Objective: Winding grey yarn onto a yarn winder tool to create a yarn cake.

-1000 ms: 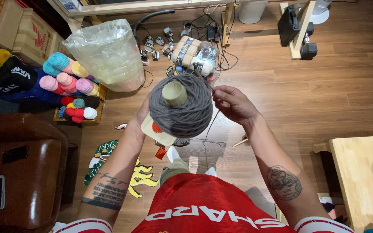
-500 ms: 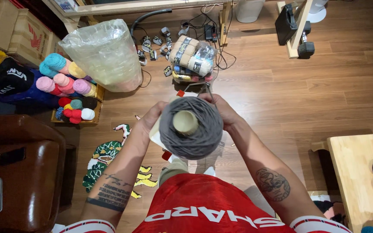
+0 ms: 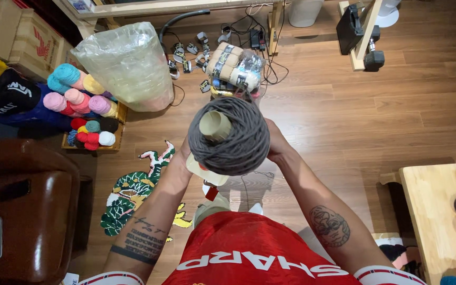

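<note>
Above wood floor, fingers of both hands clasp grey yarn cone (image 3: 229,136).

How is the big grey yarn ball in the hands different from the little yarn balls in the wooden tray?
The grey yarn cone is one dull colour; the small yarn balls are pink, teal, yellow and red. The grey yarn cone looks much bigger and is wound on a cardboard tube, held up; the small yarn balls lie heaped by the floor tray. Both are yarn.

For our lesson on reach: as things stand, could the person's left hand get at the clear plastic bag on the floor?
Probably not right now: the left hand is pressed against the grey yarn cone, and the clear plastic bag sits well beyond it on the wooden floor.
</note>
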